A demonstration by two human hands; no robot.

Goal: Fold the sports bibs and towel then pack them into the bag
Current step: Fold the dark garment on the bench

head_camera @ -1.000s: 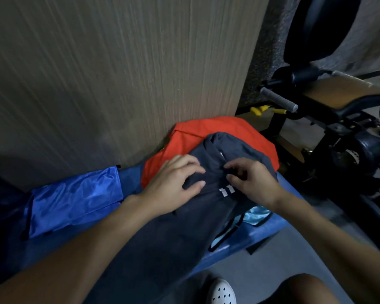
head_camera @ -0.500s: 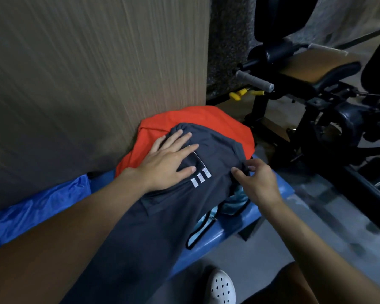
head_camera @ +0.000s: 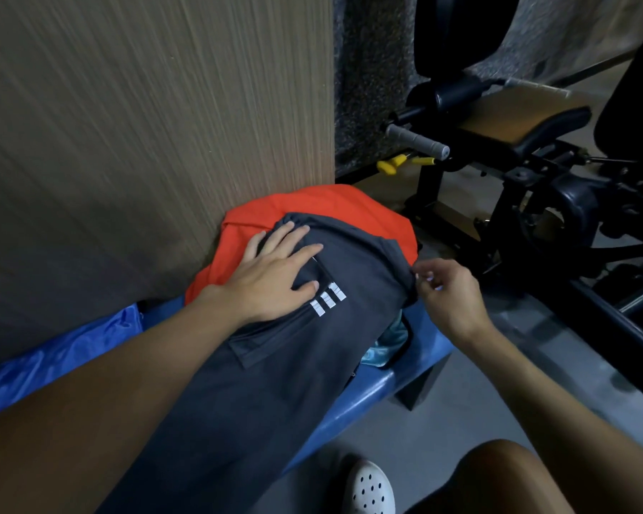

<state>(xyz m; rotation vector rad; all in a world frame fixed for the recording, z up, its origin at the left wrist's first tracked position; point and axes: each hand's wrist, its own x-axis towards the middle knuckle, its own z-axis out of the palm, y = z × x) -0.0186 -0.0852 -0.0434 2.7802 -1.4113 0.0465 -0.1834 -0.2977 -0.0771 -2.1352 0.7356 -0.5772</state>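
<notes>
A dark grey bag (head_camera: 294, 383) with three white stripes lies along a blue bench (head_camera: 372, 395). My left hand (head_camera: 275, 276) rests flat on the bag's upper part, fingers spread. My right hand (head_camera: 450, 294) is at the bag's right edge, with curled fingertips pinching the fabric there. An orange bib (head_camera: 312, 205) lies bunched under and behind the bag's far end. A shiny blue bib (head_camera: 52, 361) lies on the bench at the left. A light teal cloth (head_camera: 387, 346) shows in the bag's side opening below my right hand.
A wooden panel (head_camera: 145, 142) stands close behind the bench. Black gym equipment (head_camera: 535, 179) with a grey handle (head_camera: 416, 141) fills the right side. Grey floor lies below the bench, with my white perforated shoe (head_camera: 368, 487) on it.
My right hand has moved from the bag's middle to its right edge. My left hand has flattened on the bag. The view has shifted right.
</notes>
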